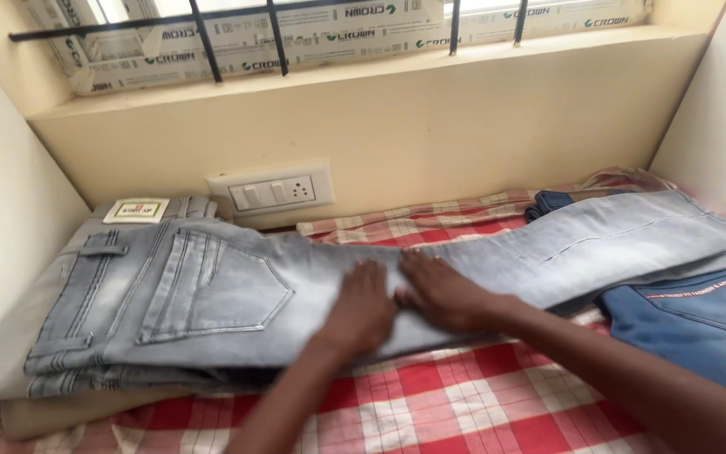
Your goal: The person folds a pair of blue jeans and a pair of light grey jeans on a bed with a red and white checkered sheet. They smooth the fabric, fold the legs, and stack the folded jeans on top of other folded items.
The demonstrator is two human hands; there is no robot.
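Across red checked bedding (464,403), faded grey jeans (212,286) folded lengthwise, left hand (363,307) and right hand (443,290) flat on top, fingers spread, walls close, blue jeans (699,319) just beside.

Hands: two, the left hand (361,309) and the right hand (443,292), both at about 6 o'clock from the middle of the view, side by side and flat on the same garment
Grey jeans: one pair of grey jeans (313,282), stretched from 9 o'clock to 3 o'clock
Blue jeans: one pair of blue jeans (699,324) at 4 o'clock; a darker blue fold at 2 o'clock may be another piece, cannot tell
Checked cloths: one red checked cloth (464,403) at 6 o'clock
Switch plates: one switch plate (270,192) at 11 o'clock
Window bars: four upright window bars (205,42) at 12 o'clock
Paper tags: one paper tag (135,210) at 10 o'clock
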